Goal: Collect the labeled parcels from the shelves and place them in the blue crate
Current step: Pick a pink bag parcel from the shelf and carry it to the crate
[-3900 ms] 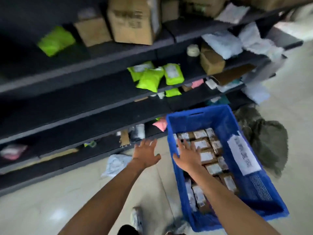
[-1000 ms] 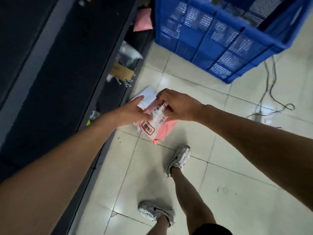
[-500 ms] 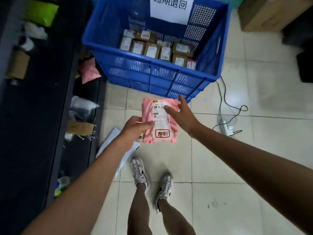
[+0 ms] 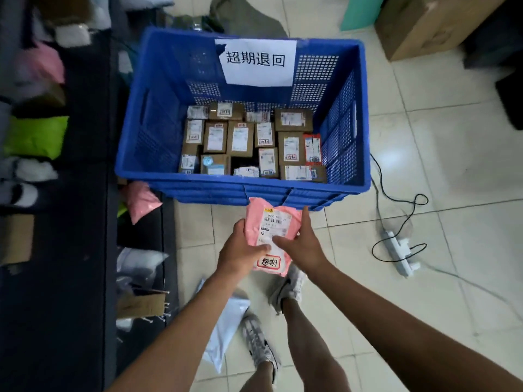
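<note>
**Pink parcel held just short of the crate**

I have both hands on the soft pink plastic mailer parcel (image 4: pixel 273 222), which I am holding up in front of me, just before the near wall of the large blue perforated plastic crate (image 4: pixel 158 131) and above the pale tiled floor (image 4: pixel 438 193). My left hand (image 4: pixel 240 254) grips its left edge, thumb laid across the white shipping label. My right hand (image 4: pixel 304 244) clasps the right edge, one finger stretched up along the side and the thumb on the label face. A red-bordered sticker shows at the parcel's lower end, between my wrists.

The crate stands on the floor beside the dark shelving unit (image 4: pixel 85 193) to my left. A white paper sign with black characters (image 4: pixel 256 62) hangs on its far wall. Its bottom is covered with small brown cardboard boxes bearing white labels (image 4: pixel 240 140), packed closely. The shelves hold pink, green and white bags, though they are blurred and I cannot make out whether they carry labels. A white power strip with a black cable (image 4: pixel 399 251) lies on the floor to the right.
</note>
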{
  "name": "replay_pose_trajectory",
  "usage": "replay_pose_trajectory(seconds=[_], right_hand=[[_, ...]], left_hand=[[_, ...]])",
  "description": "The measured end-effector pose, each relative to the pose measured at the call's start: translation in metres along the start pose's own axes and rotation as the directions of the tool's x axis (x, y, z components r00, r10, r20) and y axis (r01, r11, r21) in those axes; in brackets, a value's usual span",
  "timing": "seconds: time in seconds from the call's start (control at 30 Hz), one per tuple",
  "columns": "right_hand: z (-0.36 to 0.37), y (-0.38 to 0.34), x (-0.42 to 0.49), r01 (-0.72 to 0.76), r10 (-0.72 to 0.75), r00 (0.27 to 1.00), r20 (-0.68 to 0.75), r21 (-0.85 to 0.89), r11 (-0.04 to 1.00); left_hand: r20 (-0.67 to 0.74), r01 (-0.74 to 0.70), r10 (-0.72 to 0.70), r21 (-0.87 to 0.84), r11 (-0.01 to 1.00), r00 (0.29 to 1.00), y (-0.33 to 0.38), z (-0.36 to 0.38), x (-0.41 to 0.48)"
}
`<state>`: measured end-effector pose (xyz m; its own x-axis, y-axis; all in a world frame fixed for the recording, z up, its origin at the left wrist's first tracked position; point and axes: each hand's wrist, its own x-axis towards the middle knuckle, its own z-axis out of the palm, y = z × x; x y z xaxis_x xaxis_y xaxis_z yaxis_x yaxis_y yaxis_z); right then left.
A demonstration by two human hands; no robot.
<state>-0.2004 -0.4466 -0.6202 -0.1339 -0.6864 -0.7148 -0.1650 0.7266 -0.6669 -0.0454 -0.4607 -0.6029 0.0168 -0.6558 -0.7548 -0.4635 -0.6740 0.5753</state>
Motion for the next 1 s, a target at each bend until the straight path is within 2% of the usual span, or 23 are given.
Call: replay_pose_trajectory(seconds=[0.13,0.3,0.4,0.57,0.8,1.0], right_hand=[[-0.015,0.000,0.075,-0.039,0.043,0.999,-0.030,0.126,0.991],[-0.049,-0.055,0.127,-0.049,0.049,0.999,-0.018,0.005,0.999],[-0.063,-0.075,0.153,-0.076,0.076,0.997,-0.006,-0.049,0.996],[-0.069,-0.101,0.201,-0.134,0.133,0.991,-0.022,-0.052,0.990],[-0.038,-0.110,0.269,-0.213,0.196,0.974,-0.117,-0.151,0.965],[0.036,-0.106,0.334,-0.259,0.240,0.964,-0.118,-0.193,0.946]], left_hand=[[-0.070,0.027,-0.024,0.047,0.999,0.997,0.040,0.011,0.056],[-0.085,0.070,-0.066,0.034,0.997,0.994,0.090,0.023,0.120],[-0.087,0.052,-0.055,-0.033,0.998,0.995,0.112,0.025,0.145],[-0.051,0.055,-0.062,-0.135,0.989,0.997,0.138,0.013,0.193],[0.102,0.150,-0.140,-0.100,0.984,0.985,0.140,-0.014,0.280],[0.106,0.230,-0.223,-0.067,0.971,0.969,0.109,-0.058,0.349]])
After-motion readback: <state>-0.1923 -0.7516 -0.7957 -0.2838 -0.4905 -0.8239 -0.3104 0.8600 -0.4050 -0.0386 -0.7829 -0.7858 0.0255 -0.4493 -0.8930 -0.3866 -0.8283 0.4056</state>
